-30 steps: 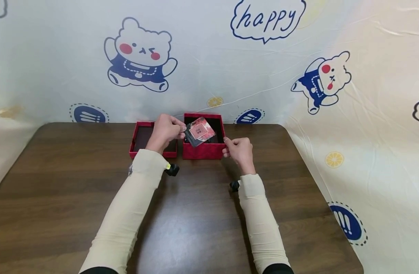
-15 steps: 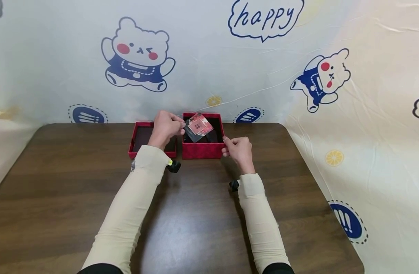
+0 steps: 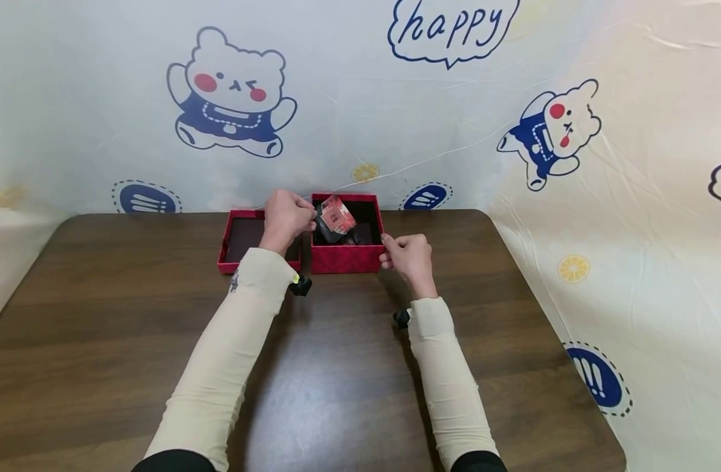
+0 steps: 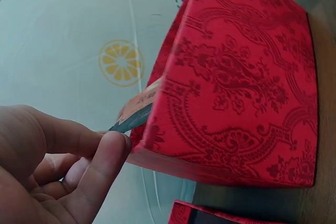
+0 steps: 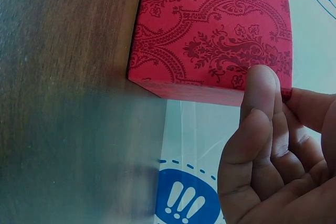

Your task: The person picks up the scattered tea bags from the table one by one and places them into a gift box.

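Note:
Between thumb and fingers my left hand (image 3: 288,219) pinches the corner of a small flat packet (image 3: 337,216), dark with a pink and red label. The packet lies tilted, partly inside the open red box (image 3: 347,259), and its lower edge is hidden in the left wrist view. My right hand (image 3: 409,259) grips the box's front right corner, thumb at the rim and fingers against the patterned wall, as the right wrist view shows. Something dark lies low in the box, too small to make out.
The red box lid (image 3: 223,265), dark inside, lies left of the box, partly behind my left hand. Both stand at the back edge of a brown wooden table (image 3: 337,367). A cartoon-printed cloth (image 3: 349,98) hangs right behind them.
The packet has moved slightly left and lower into the box, tilting more, with my left hand still pinching it. My right hand keeps its hold on the corner.

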`<state>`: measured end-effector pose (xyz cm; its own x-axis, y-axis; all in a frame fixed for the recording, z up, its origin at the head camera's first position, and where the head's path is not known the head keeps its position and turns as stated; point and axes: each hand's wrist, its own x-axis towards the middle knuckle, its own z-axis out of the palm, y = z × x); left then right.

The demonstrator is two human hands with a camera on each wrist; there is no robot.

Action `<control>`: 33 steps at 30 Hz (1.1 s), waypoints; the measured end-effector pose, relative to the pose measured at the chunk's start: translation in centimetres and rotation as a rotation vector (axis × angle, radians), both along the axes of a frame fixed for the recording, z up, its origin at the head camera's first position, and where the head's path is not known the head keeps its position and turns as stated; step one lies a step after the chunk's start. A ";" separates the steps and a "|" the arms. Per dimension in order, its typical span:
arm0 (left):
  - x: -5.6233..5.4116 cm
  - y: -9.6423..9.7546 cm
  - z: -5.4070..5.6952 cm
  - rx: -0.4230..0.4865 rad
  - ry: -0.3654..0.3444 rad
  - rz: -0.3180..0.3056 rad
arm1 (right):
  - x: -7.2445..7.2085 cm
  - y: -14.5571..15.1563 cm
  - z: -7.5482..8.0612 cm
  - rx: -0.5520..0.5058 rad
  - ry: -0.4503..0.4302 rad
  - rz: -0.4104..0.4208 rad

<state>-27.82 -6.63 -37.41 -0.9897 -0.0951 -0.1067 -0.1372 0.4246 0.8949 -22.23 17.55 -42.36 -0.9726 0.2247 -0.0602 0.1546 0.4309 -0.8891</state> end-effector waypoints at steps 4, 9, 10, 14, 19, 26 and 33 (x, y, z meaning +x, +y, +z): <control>0.1 0.2 0.2 -0.108 0.021 -0.009 | 0.0 -0.1 0.1 -0.006 -0.014 0.000; 0.2 0.6 0.5 -0.240 0.054 -0.030 | 0.1 -0.1 0.1 -0.008 -0.026 -0.003; 0.2 0.6 0.5 -0.254 0.061 -0.033 | 0.2 -0.1 0.1 -0.008 -0.027 -0.003; 0.2 0.8 0.4 -0.282 0.086 -0.030 | 0.2 -0.1 0.1 -0.013 -0.031 -0.002; 0.2 0.8 0.0 -0.317 0.122 -0.019 | 0.3 -0.3 0.1 -0.020 -0.038 0.001; 0.3 0.7 -0.3 -0.315 0.148 0.000 | 0.1 -0.3 0.2 -0.031 -0.048 0.007; 0.3 0.5 0.0 -0.258 0.140 0.003 | 0.1 -0.2 0.3 -0.016 -0.044 0.013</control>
